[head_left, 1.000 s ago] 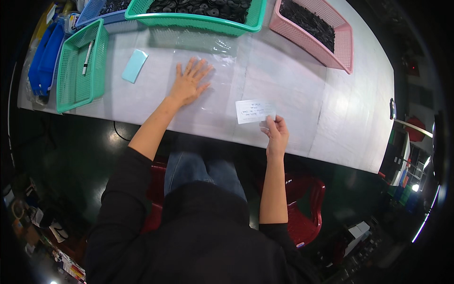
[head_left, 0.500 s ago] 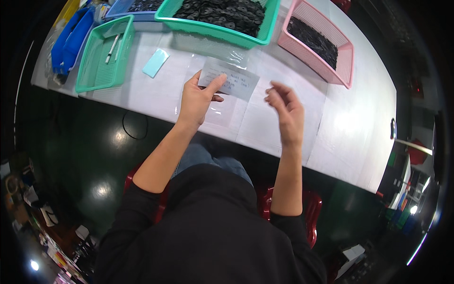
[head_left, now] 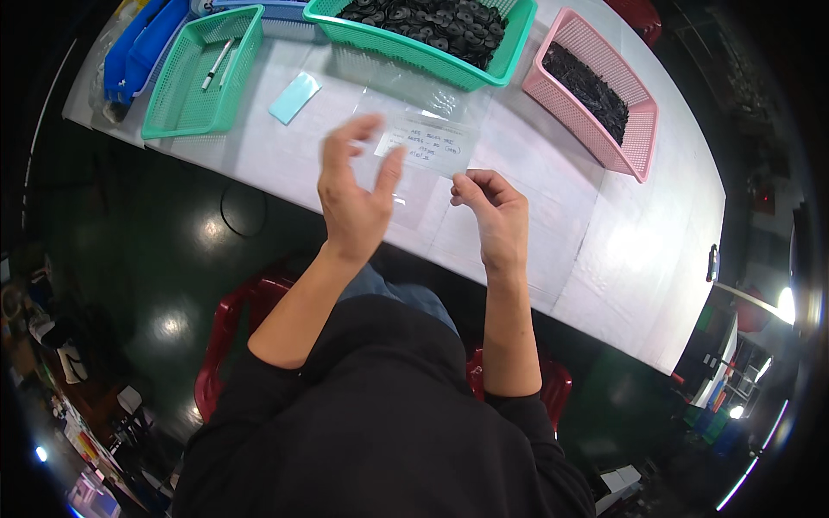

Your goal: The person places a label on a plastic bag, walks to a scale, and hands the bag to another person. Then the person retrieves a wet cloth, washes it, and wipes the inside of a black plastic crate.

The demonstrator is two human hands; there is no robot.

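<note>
I have the card [head_left: 434,143] in front of the person, over a clear plastic bag [head_left: 430,100] on the white table [head_left: 639,268]; from my end I cannot tell whether card and bag touch. Its long axis runs left to right, the right end dipping a little toward the person, with the handwriting upright to them. I see the right hand [head_left: 494,214] with thumb and fingers pinched together on the card's lower right corner. The left hand [head_left: 356,205], blurred, is at the card's left end, thumb and fingers spread apart; I cannot tell whether its thumb touches the card. Beyond the bag I see a large green basket [head_left: 393,52] of black discs [head_left: 440,30], rightward a pink basket [head_left: 637,142], leftward a light blue pad [head_left: 295,97]
</note>
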